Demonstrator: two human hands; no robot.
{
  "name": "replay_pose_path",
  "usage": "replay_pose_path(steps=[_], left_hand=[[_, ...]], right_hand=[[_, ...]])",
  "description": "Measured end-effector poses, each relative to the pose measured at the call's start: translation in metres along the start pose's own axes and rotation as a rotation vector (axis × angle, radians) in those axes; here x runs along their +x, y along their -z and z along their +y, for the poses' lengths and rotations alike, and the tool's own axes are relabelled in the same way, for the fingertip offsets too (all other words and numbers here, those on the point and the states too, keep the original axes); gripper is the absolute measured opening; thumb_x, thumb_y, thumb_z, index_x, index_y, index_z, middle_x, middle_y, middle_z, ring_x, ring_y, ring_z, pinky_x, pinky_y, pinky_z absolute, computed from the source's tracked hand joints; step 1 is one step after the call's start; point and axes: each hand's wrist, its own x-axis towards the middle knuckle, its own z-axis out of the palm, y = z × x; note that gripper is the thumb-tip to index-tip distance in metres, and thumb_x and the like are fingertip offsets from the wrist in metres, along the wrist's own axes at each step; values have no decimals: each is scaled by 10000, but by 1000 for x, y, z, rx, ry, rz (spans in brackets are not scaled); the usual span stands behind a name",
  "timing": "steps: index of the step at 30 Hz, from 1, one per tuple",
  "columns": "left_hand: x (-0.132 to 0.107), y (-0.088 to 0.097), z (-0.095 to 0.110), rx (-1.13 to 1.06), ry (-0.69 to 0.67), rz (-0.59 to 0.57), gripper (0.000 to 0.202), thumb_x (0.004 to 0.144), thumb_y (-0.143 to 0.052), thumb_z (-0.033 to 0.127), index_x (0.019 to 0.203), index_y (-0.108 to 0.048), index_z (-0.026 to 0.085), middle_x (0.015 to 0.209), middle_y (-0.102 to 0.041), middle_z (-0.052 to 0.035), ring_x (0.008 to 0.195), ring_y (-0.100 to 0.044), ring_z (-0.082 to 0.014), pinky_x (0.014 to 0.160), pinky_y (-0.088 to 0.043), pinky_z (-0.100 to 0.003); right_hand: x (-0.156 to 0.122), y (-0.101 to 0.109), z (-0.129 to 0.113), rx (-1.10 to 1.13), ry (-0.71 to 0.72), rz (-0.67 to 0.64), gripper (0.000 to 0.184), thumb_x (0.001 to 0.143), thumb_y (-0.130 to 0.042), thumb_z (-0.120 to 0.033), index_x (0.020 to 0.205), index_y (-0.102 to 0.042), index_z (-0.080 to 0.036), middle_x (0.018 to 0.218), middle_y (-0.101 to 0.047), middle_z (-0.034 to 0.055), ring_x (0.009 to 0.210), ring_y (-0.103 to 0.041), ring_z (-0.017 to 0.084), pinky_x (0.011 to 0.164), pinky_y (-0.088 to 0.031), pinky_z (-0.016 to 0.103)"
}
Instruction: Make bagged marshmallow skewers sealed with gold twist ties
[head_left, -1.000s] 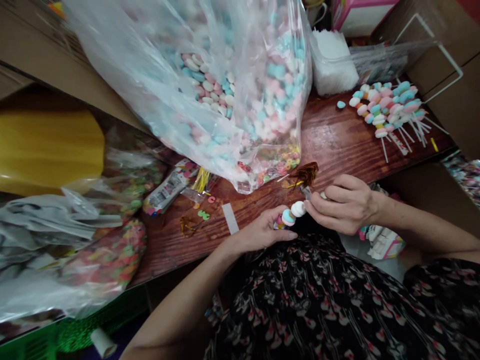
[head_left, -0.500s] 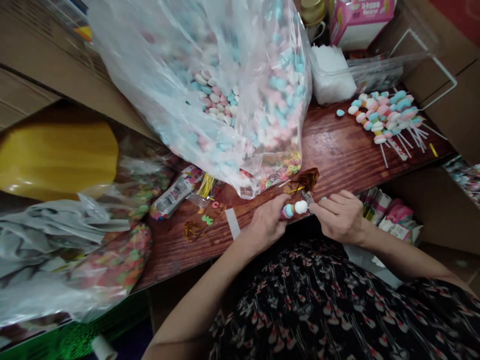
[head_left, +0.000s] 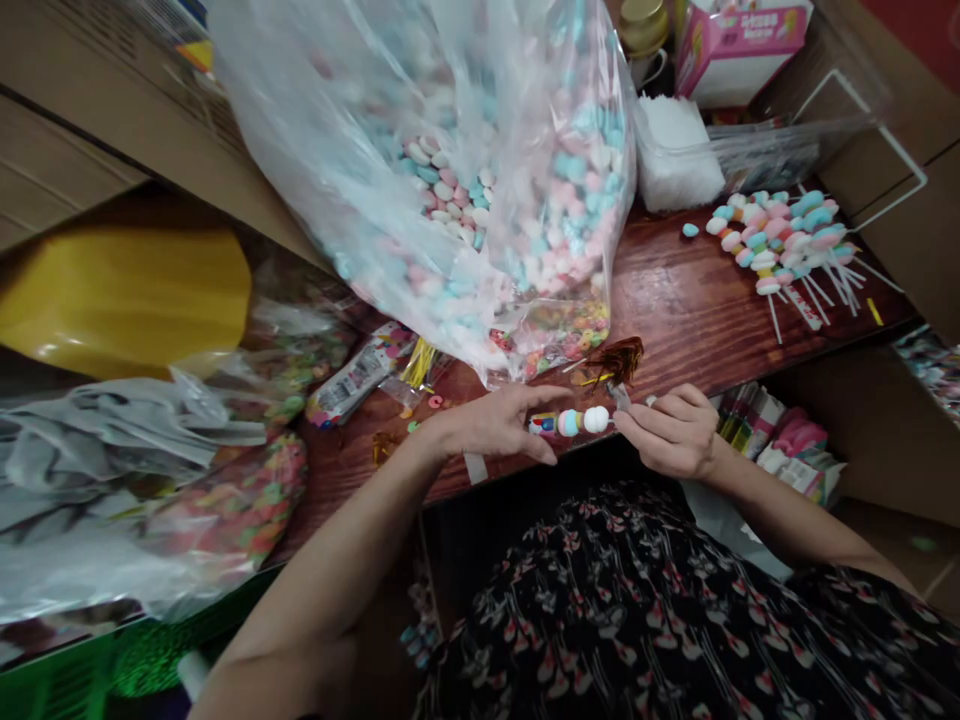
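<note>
Between my hands, over the table's near edge, is a candy skewer (head_left: 582, 421) with pastel and white candies threaded on a white stick. My right hand (head_left: 670, 430) is closed on the stick end of this skewer, and a bit of clear film shows by its fingertips. At the skewer's left end sits a small piece with a blue and red print. My left hand (head_left: 510, 424) is open beside that end, thumb and fingers apart, not gripping it. A bundle of brown-gold twist ties (head_left: 621, 360) lies just beyond the skewer.
A big clear bag of pastel candies (head_left: 450, 200) fills the back middle of the wooden table (head_left: 660, 270). Finished candy skewers (head_left: 784, 240) are piled at the right. Bags of ring candies (head_left: 240, 500) and a yellow bag (head_left: 127, 300) stand left. A white strip (head_left: 475, 467) lies near the front edge.
My left hand has let go of the skewer's left end and moved left, its fingers opening. My right hand still holds the stick. The view has shifted slightly.
</note>
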Motion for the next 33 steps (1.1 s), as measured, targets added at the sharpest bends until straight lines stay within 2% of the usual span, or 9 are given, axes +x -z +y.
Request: replay_pose_path(steps=[4, 7, 10, 15, 18, 22, 28, 31, 33], left_hand=[[2, 4, -3, -179, 178, -256, 535, 552, -853, 318, 1052, -691, 215, 914, -706, 14, 812, -650, -182, 693, -495, -239], [2, -4, -6, -317, 276, -332, 398, 562, -848, 337, 879, -663, 185, 695, -617, 49, 630, -567, -132, 582, -435, -220], [2, -15, -6, -379, 321, -293, 383, 562, -851, 346, 805, -608, 176, 637, -536, 67, 581, -489, -105, 543, -386, -214], [8, -29, 0, -386, 329, -74, 396, 543, -854, 351, 728, -562, 158, 627, -474, 78, 592, -427, -89, 545, -345, -207], [11, -29, 6, -387, 318, -49, 402, 537, -855, 345, 732, -560, 153, 631, -478, 79, 591, -435, -85, 550, -360, -208], [10, -23, 11, -460, 355, -151, 473, 546, -858, 372, 846, -547, 179, 639, -488, 87, 539, -467, -86, 488, -403, -209], [16, -23, 5, -444, 356, -375, 547, 530, -873, 354, 945, -552, 198, 672, -523, 82, 509, -495, -90, 441, -426, -203], [19, -22, 9, -311, 240, -368, 532, 566, -858, 416, 966, -591, 190, 754, -579, 47, 621, -568, -126, 546, -470, -230], [15, -18, 17, -62, 142, -270, 681, 579, -851, 469, 1141, -579, 198, 927, -648, -11, 803, -625, -188, 704, -495, -276]], right_hand=[[7, -2, -1, -14, 21, 32, 202, 853, -556, -176, 986, -698, -228, 882, -743, -9, 700, -524, 114, 656, -333, 308], [12, -1, 0, -18, 45, 50, 183, 849, -568, -173, 974, -695, -217, 866, -743, -9, 695, -520, 115, 658, -335, 307], [15, -1, 2, -21, 75, 19, 176, 856, -573, -181, 980, -685, -237, 879, -741, -27, 696, -517, 106, 674, -338, 303], [18, -5, 0, 1, 57, -12, 186, 862, -559, -184, 1006, -672, -222, 884, -727, -13, 707, -513, 112, 662, -319, 308], [21, -10, -2, 62, 2, -4, 190, 877, -513, -174, 977, -673, -197, 798, -700, 4, 687, -495, 125, 635, -295, 315], [22, -16, -4, 154, -137, -122, 158, 876, -519, -144, 873, -672, -180, 675, -639, 4, 648, -464, 126, 604, -274, 314], [18, -18, -14, 203, 15, -98, 224, 881, -448, -148, 907, -667, -182, 641, -608, -1, 602, -418, 132, 585, -249, 319], [18, -19, -17, 140, 2, -118, 215, 890, -458, -152, 900, -670, -184, 626, -597, -5, 600, -409, 134, 588, -243, 325], [18, -19, -15, 122, -98, -144, 186, 889, -491, -150, 873, -673, -184, 627, -600, -4, 614, -428, 133, 597, -258, 322]])
